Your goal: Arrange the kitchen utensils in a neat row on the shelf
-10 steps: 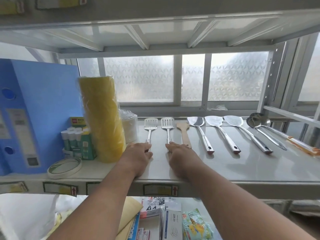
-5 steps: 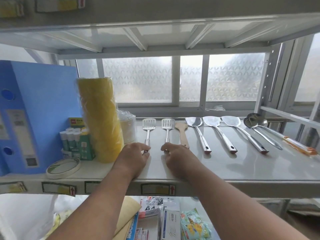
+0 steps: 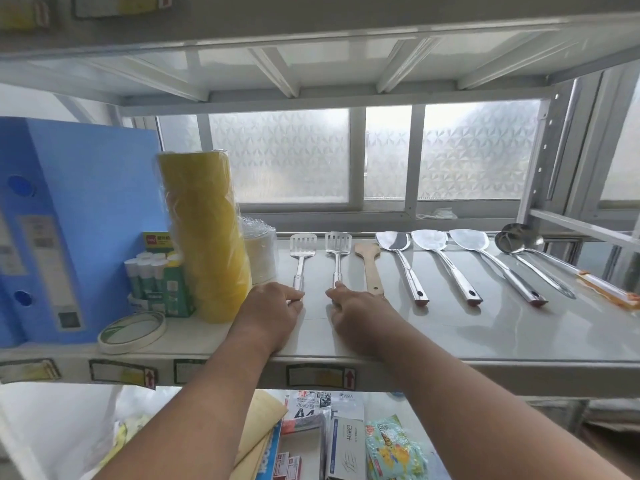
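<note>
Several utensils lie side by side on the grey metal shelf (image 3: 450, 337), heads toward the window. From the left: two slotted steel turners (image 3: 302, 252) (image 3: 338, 249), a wooden spatula (image 3: 370, 265), three steel spatulas (image 3: 403, 261) (image 3: 446, 263) (image 3: 495, 265), and a ladle (image 3: 530, 247) at the right. My left hand (image 3: 270, 313) is closed over the handle end of the left turner. My right hand (image 3: 356, 311) is closed over the handle end of the second turner. Both handle ends are hidden under my fingers.
Left of the utensils stand a tall yellow wrapped roll (image 3: 204, 237), a stack of clear cups (image 3: 261, 254), a box of glue sticks (image 3: 159, 282), a tape ring (image 3: 131, 332) and blue binders (image 3: 69, 223). A wrapped orange-tipped stick (image 3: 602, 291) lies at the far right. Boxes fill the shelf below.
Both hands have drawn slightly toward the shelf's front edge, with the two slotted turners shifting a little with them. The other utensils have not moved.
</note>
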Tool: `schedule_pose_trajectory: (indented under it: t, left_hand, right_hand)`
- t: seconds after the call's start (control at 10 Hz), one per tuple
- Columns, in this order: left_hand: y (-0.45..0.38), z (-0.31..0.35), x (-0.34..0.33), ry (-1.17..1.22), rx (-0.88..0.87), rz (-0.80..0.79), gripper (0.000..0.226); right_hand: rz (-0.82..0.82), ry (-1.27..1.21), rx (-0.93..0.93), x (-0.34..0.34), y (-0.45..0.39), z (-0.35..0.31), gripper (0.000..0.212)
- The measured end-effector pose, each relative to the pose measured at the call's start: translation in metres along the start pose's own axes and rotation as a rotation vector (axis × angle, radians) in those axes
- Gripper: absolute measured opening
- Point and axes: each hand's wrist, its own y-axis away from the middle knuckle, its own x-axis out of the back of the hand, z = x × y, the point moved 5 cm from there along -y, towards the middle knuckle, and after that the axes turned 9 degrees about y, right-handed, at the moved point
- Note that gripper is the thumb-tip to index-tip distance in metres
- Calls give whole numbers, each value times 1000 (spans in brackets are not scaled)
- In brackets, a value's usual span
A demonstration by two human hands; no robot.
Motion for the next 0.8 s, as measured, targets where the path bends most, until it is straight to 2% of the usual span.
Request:
schedule_pose_trajectory:
  t: [0.6,0.7,0.8]
  left_hand:
    - [0,0,-3,-31,-16,-44,33]
    - [-1,0,-5,-29,-49,-50,38]
    - [-1,9,-2,-57,-110,-15,40]
  right_hand:
    - [-11,-43,1,-4,-4,3,57]
    - [45,-94,21,-5,-3,3,58]
    - [156,-259,-25,14,5,4,52]
